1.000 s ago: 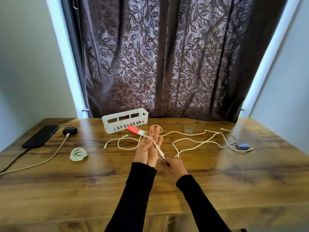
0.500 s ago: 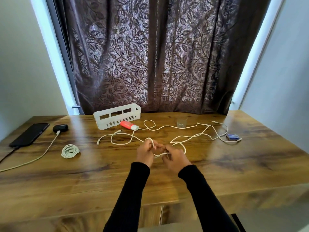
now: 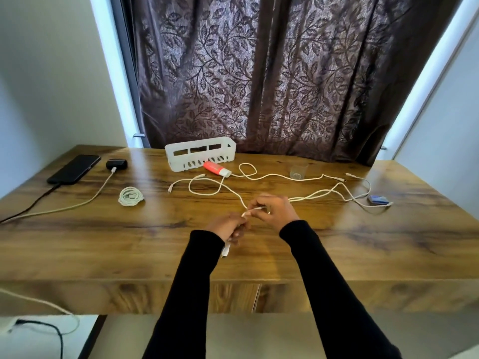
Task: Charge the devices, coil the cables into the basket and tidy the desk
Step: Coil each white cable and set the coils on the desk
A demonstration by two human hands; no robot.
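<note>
A flat black smartphone [image 3: 74, 168] is lying at the far left of the glossy, wood-grained desk [image 3: 337, 244], with a dark cable running from its near end off the left edge. Just beside it a small, rounded black charging case [image 3: 116, 164] is sitting with a pale braided cable [image 3: 77, 205] plugged into it and trailing toward the left edge. Nearer the middle, a neatly wound white cable coil [image 3: 131, 199] is resting on the wood.

At the back, against a brown leaf-patterned curtain [image 3: 272, 73], a white slotted plastic basket [image 3: 201, 157] is standing (nothing is visible inside it through the cut-outs). A red and white cylindrical device [image 3: 216, 169] is lying just in front of the basket, touching or nearly touching its wall, with a thin white cord leading from it.

A long, loose white charging cable [image 3: 315, 195] is sprawling in loops across the middle and right of the desk. The left hand [image 3: 228, 226], in a black sleeve, is curling its fingers round part of this cable, whose white plug end is hanging below the palm. The right hand [image 3: 274, 209] is pinching the same cable between thumb and fingertips, holding a short stretch taut between the two hands, just above the desk.

Farther right, a small clear glass tumbler [image 3: 298, 171] is standing upright near the back, and a small blue, boxy device [image 3: 379, 199] is sitting by the right-hand cable loops.
</note>
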